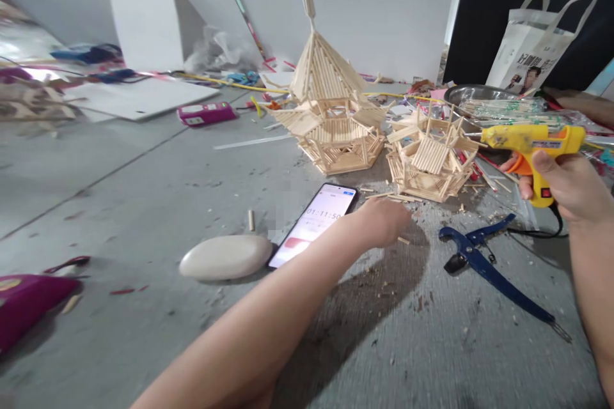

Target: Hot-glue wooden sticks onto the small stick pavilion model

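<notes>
My right hand (561, 182) is wrapped round the handle of a yellow glue gun (532, 147), fingers at its orange trigger, nozzle pointing left. My left hand (388, 220) reaches low over the grey surface, fingers curled down among small wooden sticks (384, 196); what they pinch, if anything, is hidden. Just beyond it stands a small stick-built pavilion model (432, 160) with an unfinished-looking open top. Left of that rises a taller stick pagoda (330, 102) with a pointed roof. A phone (311, 223) with a timer lies partly behind my left forearm.
A blue-handled cutter (489, 268) lies below the glue gun. A pale oval object (228, 257) sits left of the phone. Purple devices (206, 114) lie farther left. At back right are a metal bowl (472, 92), bundled sticks (503, 108) and a white bag (532, 45).
</notes>
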`<move>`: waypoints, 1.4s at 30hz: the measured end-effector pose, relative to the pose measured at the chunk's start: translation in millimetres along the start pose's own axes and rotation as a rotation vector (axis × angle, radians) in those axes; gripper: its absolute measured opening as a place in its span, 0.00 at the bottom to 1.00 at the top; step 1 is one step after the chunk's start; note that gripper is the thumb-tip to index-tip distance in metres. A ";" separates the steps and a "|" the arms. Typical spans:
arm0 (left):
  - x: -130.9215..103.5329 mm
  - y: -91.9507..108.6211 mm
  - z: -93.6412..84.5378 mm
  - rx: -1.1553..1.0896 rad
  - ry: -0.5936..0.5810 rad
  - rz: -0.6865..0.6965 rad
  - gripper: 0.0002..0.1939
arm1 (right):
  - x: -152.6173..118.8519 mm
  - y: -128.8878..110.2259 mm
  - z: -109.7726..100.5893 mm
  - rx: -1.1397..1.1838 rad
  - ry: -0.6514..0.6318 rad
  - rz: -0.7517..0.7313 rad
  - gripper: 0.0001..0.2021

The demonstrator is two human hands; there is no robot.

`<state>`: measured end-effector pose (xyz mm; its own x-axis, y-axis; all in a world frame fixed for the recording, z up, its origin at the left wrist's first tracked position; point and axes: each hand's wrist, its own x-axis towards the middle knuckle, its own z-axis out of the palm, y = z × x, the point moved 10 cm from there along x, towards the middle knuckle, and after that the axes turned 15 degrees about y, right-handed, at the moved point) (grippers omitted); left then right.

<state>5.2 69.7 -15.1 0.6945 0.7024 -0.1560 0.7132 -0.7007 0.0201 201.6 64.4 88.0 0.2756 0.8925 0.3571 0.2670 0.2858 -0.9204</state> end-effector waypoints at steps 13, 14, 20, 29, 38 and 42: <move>2.5 13.4 3.5 0.007 0.019 0.036 0.11 | -1.1 5.5 4.3 -0.038 -0.007 0.038 0.17; 2.8 13.1 3.7 -0.007 0.025 0.035 0.10 | -1.4 5.2 5.2 -0.036 -0.009 0.038 0.16; 7.2 2.2 -6.6 -0.171 0.132 -0.026 0.06 | -0.8 7.9 6.8 -0.023 -0.023 0.049 0.15; 16.8 -11.2 -23.7 -1.199 0.444 -0.199 0.02 | -0.4 9.6 7.3 -0.020 -0.023 0.038 0.14; 23.5 -15.1 -3.7 -1.381 0.576 -0.428 0.14 | -1.0 12.3 11.1 -0.021 -0.031 0.066 0.14; 29.2 -0.3 0.2 -1.587 0.496 -0.438 0.09 | -1.8 13.0 11.2 -0.035 -0.023 0.074 0.14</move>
<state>25.2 90.3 -19.9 0.1805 0.9755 -0.1256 0.0205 0.1239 0.9921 194.3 70.5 73.6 0.2746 0.9185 0.2845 0.2786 0.2072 -0.9378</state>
